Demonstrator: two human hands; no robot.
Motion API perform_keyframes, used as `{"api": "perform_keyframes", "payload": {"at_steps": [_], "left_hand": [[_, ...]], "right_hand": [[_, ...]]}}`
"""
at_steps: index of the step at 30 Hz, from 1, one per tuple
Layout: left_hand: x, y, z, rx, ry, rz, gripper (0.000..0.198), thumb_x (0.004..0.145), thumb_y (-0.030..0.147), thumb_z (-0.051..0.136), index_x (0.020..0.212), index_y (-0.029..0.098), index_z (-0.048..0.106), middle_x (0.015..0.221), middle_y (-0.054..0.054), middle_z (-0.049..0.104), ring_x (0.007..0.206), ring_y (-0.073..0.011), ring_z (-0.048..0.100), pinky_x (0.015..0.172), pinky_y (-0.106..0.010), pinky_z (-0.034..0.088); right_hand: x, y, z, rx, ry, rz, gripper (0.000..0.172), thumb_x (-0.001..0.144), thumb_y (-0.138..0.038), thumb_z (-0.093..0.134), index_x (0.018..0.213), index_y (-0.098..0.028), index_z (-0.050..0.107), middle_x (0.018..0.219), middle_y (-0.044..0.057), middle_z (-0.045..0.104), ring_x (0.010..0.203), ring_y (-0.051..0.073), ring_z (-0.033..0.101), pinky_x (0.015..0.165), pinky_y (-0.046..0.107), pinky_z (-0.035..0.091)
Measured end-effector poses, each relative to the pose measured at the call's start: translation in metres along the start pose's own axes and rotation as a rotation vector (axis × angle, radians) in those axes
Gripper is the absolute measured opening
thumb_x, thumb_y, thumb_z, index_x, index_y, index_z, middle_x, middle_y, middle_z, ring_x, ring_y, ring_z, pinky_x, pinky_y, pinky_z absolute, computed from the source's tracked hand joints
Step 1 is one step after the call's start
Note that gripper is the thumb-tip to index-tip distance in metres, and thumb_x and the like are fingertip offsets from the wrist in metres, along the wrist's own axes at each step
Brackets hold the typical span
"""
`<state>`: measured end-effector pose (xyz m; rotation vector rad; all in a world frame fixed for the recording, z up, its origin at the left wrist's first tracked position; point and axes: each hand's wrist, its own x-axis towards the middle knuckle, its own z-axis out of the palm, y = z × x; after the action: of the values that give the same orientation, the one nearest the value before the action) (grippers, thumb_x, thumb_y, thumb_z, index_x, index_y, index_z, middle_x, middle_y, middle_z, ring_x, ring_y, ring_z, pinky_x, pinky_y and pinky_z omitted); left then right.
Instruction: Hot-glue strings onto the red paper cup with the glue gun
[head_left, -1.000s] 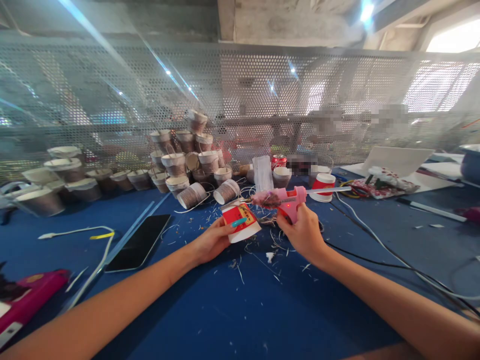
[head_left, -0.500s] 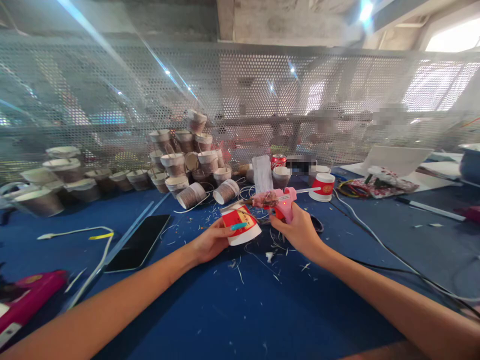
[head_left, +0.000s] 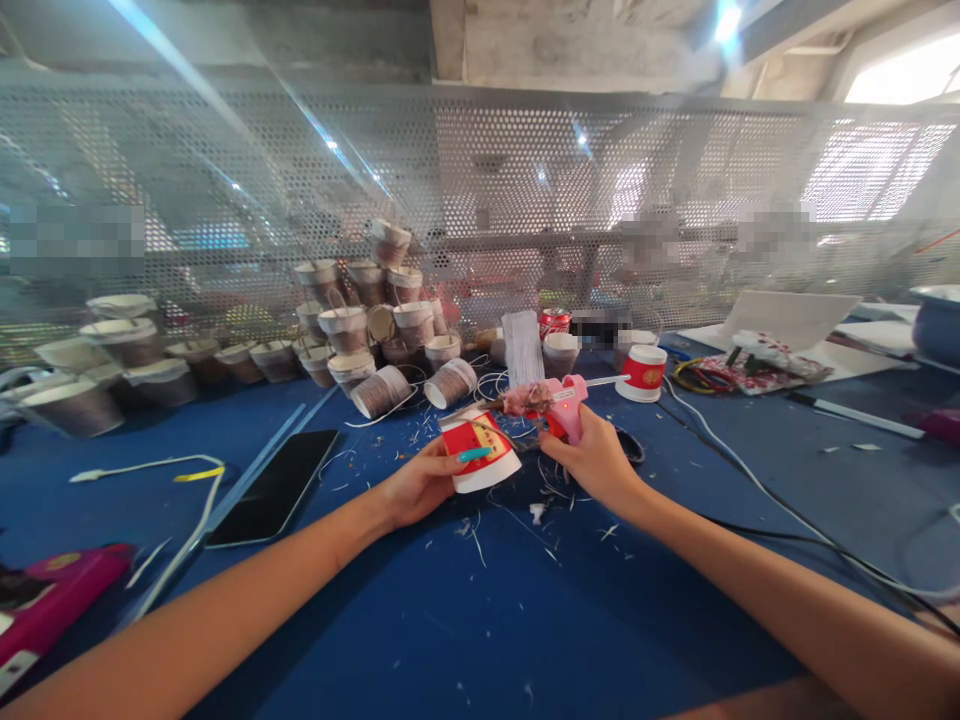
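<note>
Head view: the left hand [head_left: 416,485] grips a tilted red-and-white cup [head_left: 480,448] to the right of the black phone [head_left: 274,488]. Farther right of the phone, the right hand [head_left: 596,455] is wrapped around a pink glue gun [head_left: 561,400], its nozzle at the cup's upper edge; whether they touch is unclear. Beyond the phone stand stacked grey-brown pots [head_left: 343,330].
</note>
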<state>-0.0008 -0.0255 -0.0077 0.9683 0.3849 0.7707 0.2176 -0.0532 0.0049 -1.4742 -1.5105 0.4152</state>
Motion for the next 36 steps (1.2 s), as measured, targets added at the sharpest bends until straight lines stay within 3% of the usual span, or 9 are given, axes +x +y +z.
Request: {"api": "perform_keyframes", "payload": {"at_steps": [36], "left_hand": [[0.0001,0.0006,-0.0003,0.010,-0.015,-0.012,0.038,0.067,0.014,0.066,0.105,0.011,0.063,0.101,-0.009,0.070,0.093,-0.0214,0.064,0.091,-0.034,0.042]], "right_hand": [[0.0008,0.0024,-0.0001,-0.024,-0.006,0.020,0.022,0.062,-0.032,0.056,0.059,-0.021,0.037,0.050,-0.006,0.042,0.045,0.007,0.032,0.043,0.024,0.025]]}}
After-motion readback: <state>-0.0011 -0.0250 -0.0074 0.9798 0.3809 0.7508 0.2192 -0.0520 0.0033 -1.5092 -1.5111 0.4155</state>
